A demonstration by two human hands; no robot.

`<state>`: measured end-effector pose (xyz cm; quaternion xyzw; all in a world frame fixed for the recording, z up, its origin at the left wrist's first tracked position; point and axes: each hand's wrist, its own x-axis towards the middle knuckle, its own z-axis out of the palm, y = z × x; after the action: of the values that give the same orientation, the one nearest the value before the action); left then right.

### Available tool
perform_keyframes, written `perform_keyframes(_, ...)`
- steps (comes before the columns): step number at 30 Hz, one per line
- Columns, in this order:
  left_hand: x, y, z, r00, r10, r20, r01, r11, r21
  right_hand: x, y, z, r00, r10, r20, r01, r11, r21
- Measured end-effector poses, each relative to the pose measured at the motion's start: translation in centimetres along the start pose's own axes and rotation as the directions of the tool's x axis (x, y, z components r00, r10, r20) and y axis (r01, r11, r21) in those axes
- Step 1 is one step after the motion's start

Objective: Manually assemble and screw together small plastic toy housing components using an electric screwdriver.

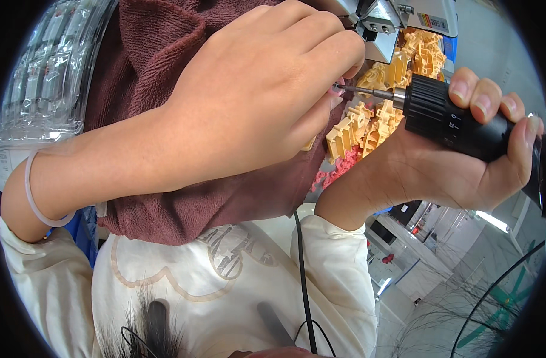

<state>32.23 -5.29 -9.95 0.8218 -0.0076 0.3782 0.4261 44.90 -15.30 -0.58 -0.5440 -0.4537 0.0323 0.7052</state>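
My right hand (488, 128) is wrapped around a black electric screwdriver (443, 113) with a ribbed collar. The screwdriver lies almost level, and its thin metal bit reaches left to the fingertips of my left hand (273, 83). Those fingers are curled and pinched together over a brown towel (165, 209). What they grip is hidden behind the back of the hand; only a small pinkish spot shows by the bit's tip. Just right of the left hand lie several cream-yellow moulded plastic parts (347, 134). Below them is a scatter of small pink pieces (341, 167).
A metal and white device (377, 27) stands at the top, behind the yellow parts. Stacked clear plastic trays (52, 77) fill the upper left. A black cable (303, 274) runs down in front of my white top. Far right, the room shows shelves and a green fan.
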Motion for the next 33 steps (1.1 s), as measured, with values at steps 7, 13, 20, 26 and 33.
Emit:
perform_keyframes(7,0.1,0.3,-0.3,0.999,0.006,0.049,-0.010,0.997,0.072,-1.3,0.6,1.8,0.998,0.069,0.003,-0.069,0.997,-0.027)
perform_keyframes(13,0.0,0.3,-0.3,0.999,-0.002,0.047,-0.002,0.996,0.087,-1.0,0.3,2.1,0.991,0.134,0.025,-0.135,0.989,0.066)
perform_keyframes(20,-0.5,-0.4,0.0,1.000,-0.018,0.003,0.018,0.999,0.049,-0.8,0.8,1.3,0.989,-0.022,0.143,0.016,0.999,0.043)
perform_keyframes(26,-0.7,-0.3,-0.5,0.998,-0.050,0.042,0.049,0.998,0.043,-0.8,1.6,2.0,0.980,-0.081,0.180,0.066,0.994,0.085)
perform_keyframes(33,-0.8,0.0,-1.1,0.993,-0.077,0.085,0.075,0.997,0.030,-2.3,0.9,1.6,0.994,-0.012,0.112,0.000,0.994,0.106)
